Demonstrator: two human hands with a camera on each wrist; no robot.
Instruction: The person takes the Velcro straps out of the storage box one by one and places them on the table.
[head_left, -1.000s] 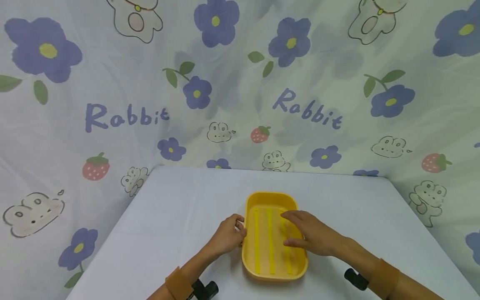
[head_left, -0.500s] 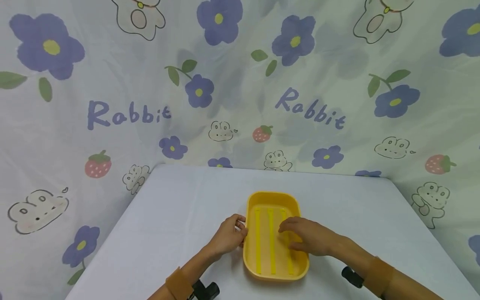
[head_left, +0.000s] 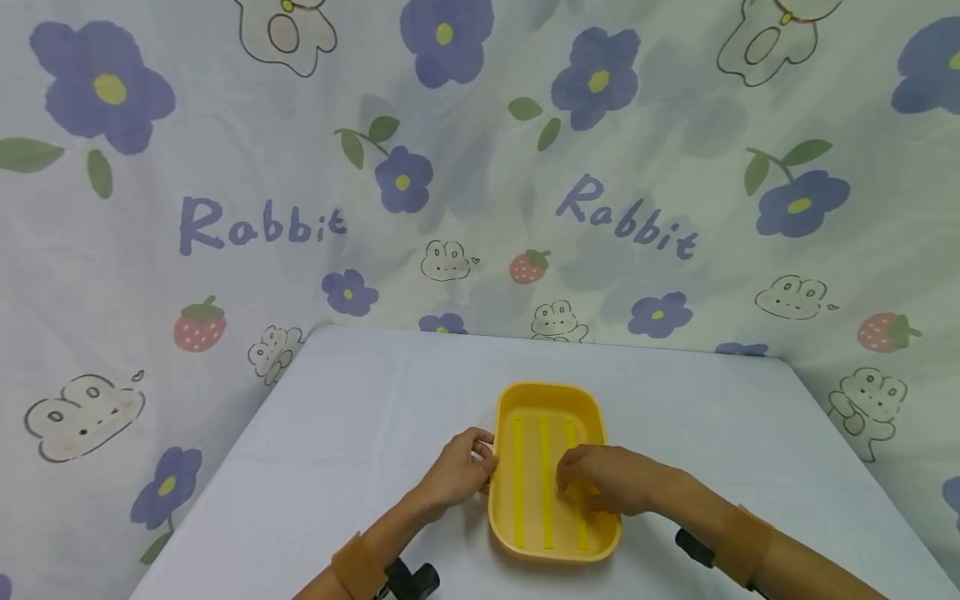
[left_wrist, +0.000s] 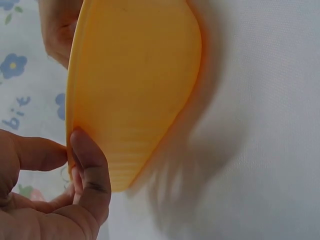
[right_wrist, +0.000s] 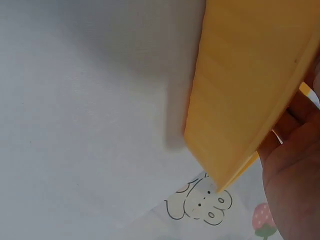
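Observation:
A yellow rectangular tray (head_left: 521,542) with rounded corners sits on the white table, its long side pointing away from me. Three brighter yellow strips (head_left: 546,500) run lengthwise along its floor; whether they are loose I cannot tell. My left hand (head_left: 456,473) pinches the tray's left rim between thumb and fingers, as the left wrist view shows up close at the tray wall (left_wrist: 140,75). Over the right half of the tray, my right hand (head_left: 618,479) reaches in with bent fingers pointing down near the right strip. Thumb and fingers look apart; in the right wrist view the tray side (right_wrist: 245,90) hides the fingertips.
The white tabletop (head_left: 375,383) stretches around the tray. Behind it and at both sides hangs a cloth (head_left: 480,208) printed with flowers, rabbits and strawberries. Both wrists wear brown bands (head_left: 358,567) with small black cameras (head_left: 693,547).
My right hand has gone lower into the tray, its fingers bending downward and thumb and fingers drawing closer together. The left hand keeps its place on the rim. The head view has shifted slightly.

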